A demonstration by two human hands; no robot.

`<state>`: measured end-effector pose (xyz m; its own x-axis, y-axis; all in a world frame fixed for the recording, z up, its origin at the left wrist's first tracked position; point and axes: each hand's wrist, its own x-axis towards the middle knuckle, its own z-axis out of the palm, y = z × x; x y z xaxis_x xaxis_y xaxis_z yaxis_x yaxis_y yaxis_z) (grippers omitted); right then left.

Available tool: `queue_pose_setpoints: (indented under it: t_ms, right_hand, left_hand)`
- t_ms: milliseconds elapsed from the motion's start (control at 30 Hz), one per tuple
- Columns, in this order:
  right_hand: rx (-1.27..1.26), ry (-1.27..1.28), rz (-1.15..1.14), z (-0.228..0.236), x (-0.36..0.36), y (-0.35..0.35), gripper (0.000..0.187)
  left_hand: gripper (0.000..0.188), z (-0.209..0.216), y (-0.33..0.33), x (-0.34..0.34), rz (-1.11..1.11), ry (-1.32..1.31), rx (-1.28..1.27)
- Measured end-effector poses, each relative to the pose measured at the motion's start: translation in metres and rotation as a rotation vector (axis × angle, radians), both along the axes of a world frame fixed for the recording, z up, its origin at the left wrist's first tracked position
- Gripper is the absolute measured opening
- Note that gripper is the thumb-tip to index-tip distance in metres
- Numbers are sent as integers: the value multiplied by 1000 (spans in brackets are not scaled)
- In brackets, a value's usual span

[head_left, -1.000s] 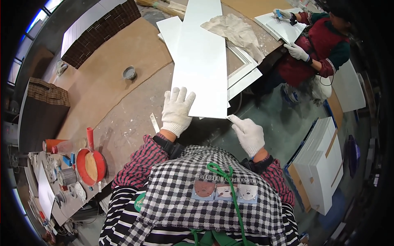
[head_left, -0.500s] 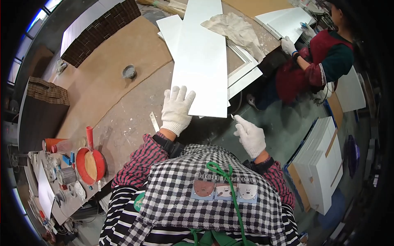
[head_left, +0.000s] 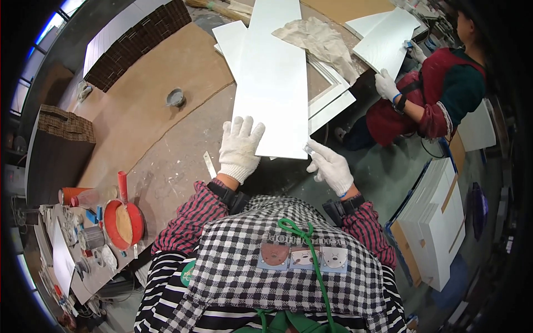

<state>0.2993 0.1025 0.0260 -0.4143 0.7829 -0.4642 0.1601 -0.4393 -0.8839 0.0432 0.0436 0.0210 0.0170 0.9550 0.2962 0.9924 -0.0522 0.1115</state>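
A long white panel [head_left: 272, 94] lies lengthwise on the worktable, its near end jutting past the table's edge. My left hand [head_left: 240, 149], in a white knit glove, rests with fingers stretched out at the panel's near left side. At the near right corner is my right hand [head_left: 332, 168], also gloved. Its thumb and fingertips pinch a small, thin greyish piece [head_left: 308, 149] against or very close to the panel's edge; its kind is too small to make out. Under the long panel are other white boards [head_left: 230, 41], partly covered.
Crumpled paper [head_left: 325, 41] lies over the boards. On the table stand a grey bowl [head_left: 176, 98] and a red pan [head_left: 123, 225], with a flat metal strip [head_left: 209, 165] nearer me. A co-worker [head_left: 438, 89] handles a white panel at right. Stacked white boards [head_left: 430, 222] stand below.
My right hand has moved up and left to the panel's corner with the small piece. My left hand stays put. The co-worker's hands and panel have shifted.
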Motion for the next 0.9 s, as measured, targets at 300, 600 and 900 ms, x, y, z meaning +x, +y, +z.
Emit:
queue_pose_setpoints:
  t_ms: [300, 600, 900]
  right_hand:
    - [20, -34, 32, -9, 2, -1, 40]
    - [76, -108, 21, -8, 4, -5, 37]
    - [62, -143, 42, -8, 4, -5, 36]
  left_hand:
    - [63, 0, 1, 0, -7, -19, 20]
    - [62, 3, -1, 1, -4, -24, -3]
    - [61, -1, 0, 0, 1, -8, 12]
